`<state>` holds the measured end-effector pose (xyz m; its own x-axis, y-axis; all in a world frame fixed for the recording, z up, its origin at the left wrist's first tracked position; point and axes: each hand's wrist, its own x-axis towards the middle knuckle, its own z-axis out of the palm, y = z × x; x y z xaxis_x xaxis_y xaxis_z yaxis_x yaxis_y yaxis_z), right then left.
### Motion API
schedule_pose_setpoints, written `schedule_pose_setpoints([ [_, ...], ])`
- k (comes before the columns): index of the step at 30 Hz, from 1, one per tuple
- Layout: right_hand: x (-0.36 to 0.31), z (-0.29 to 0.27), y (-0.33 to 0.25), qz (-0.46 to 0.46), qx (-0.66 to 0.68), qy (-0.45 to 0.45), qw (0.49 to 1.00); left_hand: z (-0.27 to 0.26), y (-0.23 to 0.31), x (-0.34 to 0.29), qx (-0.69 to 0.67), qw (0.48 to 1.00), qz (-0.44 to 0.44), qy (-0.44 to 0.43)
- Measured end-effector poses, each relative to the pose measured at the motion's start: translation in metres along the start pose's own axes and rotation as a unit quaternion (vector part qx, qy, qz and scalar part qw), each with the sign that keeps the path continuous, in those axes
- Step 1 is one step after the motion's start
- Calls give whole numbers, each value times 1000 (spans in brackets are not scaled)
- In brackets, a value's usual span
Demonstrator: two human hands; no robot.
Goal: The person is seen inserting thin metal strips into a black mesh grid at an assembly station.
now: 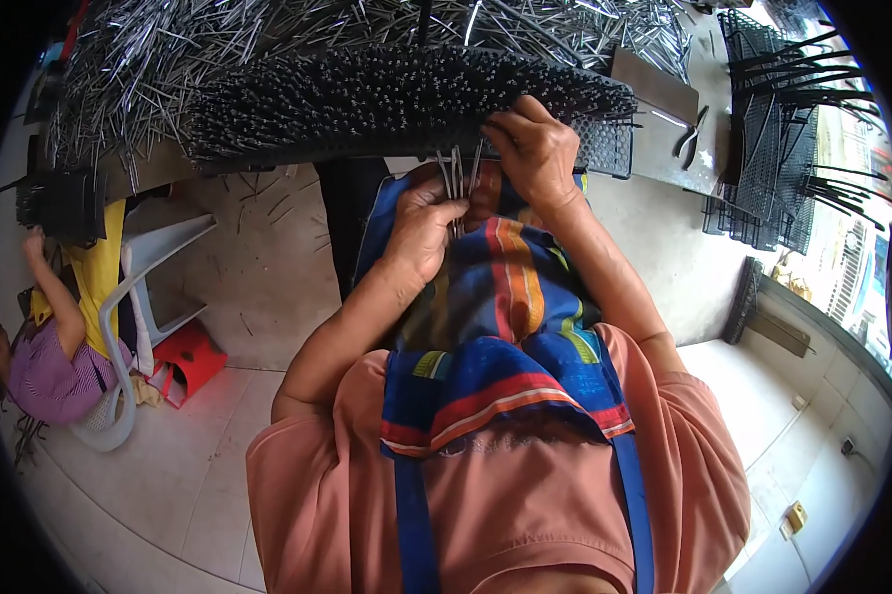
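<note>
My left hand [428,223] is closed around several thin metal rods [452,176] that stick up past the thumb, over my lap. Just in front of it stretches a long black rack [604,147] with a perforated face, densely filled with upright dark rods [387,99]; holes show bare at its right end. My right hand [540,148] is at the rack's near edge, its thumb and forefinger pinched together. A single rod stands close below these fingertips, but whether they grip it is too small to tell.
Loose metal rods [179,59] lie heaped behind the rack. Pliers [693,137] rest on the table at right, beside hanging black wire racks [778,139]. At left a co-worker [60,366] sits on a grey plastic chair [124,416], near a red container [189,361] on the floor.
</note>
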<state>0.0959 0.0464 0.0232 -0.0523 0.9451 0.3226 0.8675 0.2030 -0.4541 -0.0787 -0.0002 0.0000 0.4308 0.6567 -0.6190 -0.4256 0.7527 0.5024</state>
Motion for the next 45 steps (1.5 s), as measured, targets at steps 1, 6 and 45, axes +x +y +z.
schedule_pose_setpoints([
  [1, -1, -1, 0, 2, -1, 0, 1000, -2, 1, 2, 0, 1000, -2, -1],
  [6, -12, -15, 3, 103, 115, -5, 988, 0, 11, 3, 43, 997, 7, -56],
  [45, -8, -14, 15, 67, 140, 27, 987, 21, -14, 13, 23, 999, 15, -37],
])
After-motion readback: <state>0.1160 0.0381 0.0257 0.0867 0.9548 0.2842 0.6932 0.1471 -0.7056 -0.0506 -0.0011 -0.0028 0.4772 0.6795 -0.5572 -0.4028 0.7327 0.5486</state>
